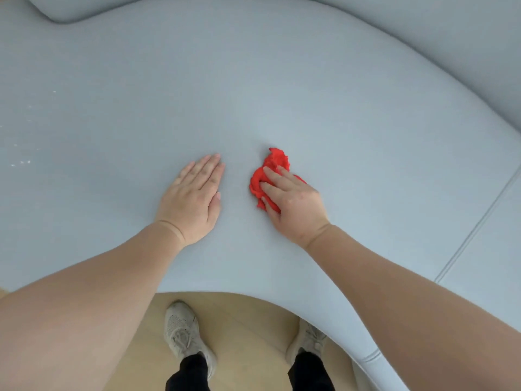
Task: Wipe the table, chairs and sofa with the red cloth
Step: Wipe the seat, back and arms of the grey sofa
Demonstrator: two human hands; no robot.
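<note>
- The broad pale grey-blue upholstered sofa fills nearly the whole view; its smooth seat runs from the near edge out to a rounded back cushion at the far left, and a stitched seam crosses it on the right.
- A strip of light wooden floor shows at the near edge, where the person stands close against the seat front in pale grey lace-up trainers.
- The person's left hand lies flat on the seat, palm down, fingers stretched out and close together, holding nothing; it looks to be a prop for the lean forward.
- The right hand sits just right of it, fingers curled down and pressing onto the cloth.
- The small crumpled bright red cloth lies bunched on the seat's middle under that right hand, its far end poking out beyond the fingertips.
- A few faint pale specks dot the seat far to the left, well apart from the cloth.
- My judgement: this is the sofa part of the job. The wad would cover more if spread flatter under the palm, then drawn in long overlapping passes toward those specks, with the left hand moved clear so no patch is missed.
</note>
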